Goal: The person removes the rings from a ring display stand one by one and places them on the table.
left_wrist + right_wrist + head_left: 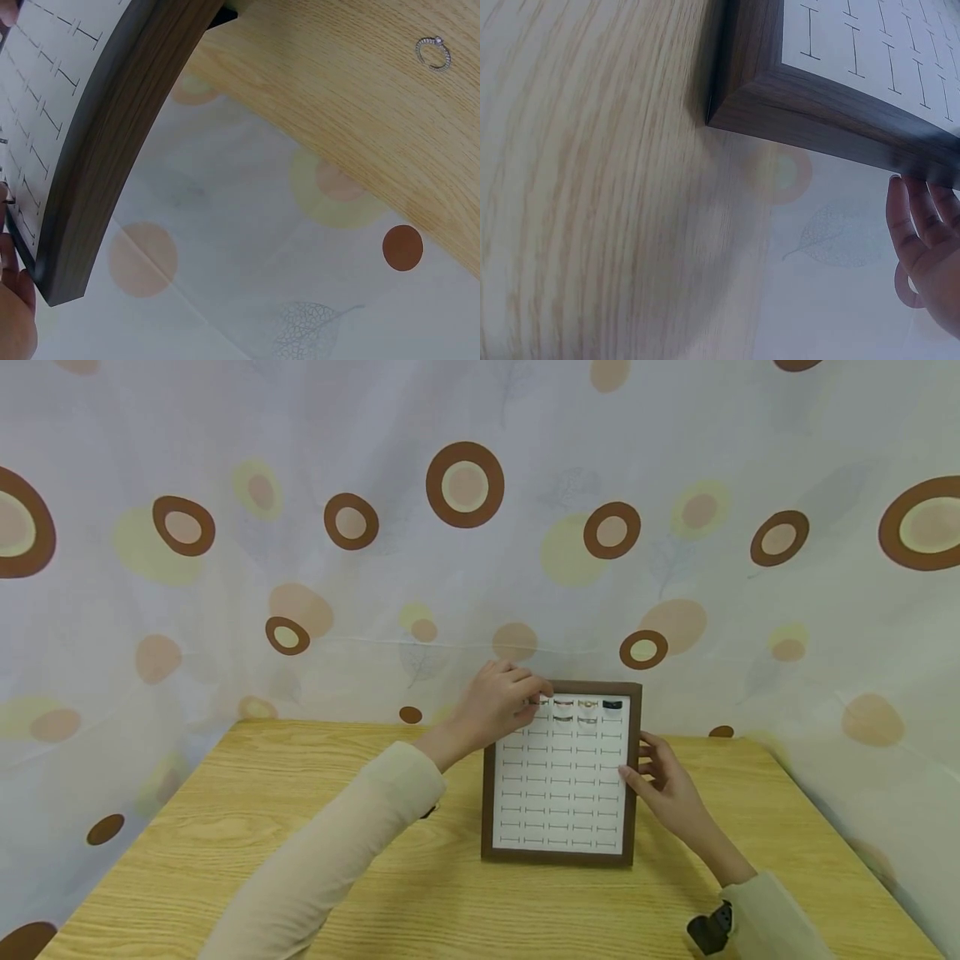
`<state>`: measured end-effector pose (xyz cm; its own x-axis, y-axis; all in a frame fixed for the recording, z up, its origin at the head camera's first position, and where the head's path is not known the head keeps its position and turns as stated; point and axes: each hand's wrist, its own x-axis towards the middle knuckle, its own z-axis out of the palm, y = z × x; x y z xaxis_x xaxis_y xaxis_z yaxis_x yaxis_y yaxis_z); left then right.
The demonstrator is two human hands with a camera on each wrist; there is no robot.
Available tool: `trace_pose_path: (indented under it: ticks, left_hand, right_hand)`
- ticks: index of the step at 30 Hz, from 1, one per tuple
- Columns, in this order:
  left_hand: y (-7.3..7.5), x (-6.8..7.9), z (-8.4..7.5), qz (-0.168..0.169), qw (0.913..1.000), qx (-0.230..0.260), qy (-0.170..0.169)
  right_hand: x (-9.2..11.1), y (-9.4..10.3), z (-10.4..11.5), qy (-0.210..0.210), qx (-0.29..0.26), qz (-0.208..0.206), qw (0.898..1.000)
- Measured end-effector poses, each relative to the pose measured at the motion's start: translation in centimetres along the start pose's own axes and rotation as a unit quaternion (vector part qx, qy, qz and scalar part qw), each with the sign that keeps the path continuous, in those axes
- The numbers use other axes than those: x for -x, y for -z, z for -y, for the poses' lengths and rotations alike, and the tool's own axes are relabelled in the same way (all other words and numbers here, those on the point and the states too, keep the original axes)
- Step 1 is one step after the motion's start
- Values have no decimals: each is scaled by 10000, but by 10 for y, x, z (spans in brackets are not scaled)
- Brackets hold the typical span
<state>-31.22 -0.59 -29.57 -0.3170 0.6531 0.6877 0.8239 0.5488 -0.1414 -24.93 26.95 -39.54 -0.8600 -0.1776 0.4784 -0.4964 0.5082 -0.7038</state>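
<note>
1. Ring display board (560, 805): upright on the wooden table (225, 827), right of centre, rings (587, 703) in its top rows
2. Left hand (498, 697): at the upper-left slots, probably seating a ring; cannot tell whether fingers pinch it
3. Right hand (667, 789): grips the right frame edge; the next move likely calls for keeping this steady
4. Silver ring (448, 58): loose, left of the board

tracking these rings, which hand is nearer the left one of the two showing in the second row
Left. The left hand is just left of that ring, by the upper left of the frame; the right hand is farther off, gripping the frame's right side.
</note>
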Motion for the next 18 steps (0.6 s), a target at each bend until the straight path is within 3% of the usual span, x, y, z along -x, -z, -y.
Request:
trace_pose_path:
  ticks: [18]
  left_hand:
    - [5,-1,2,52,9997,229,-8]
  right_hand:
    - [0,0,0,-20,-19,16,10000]
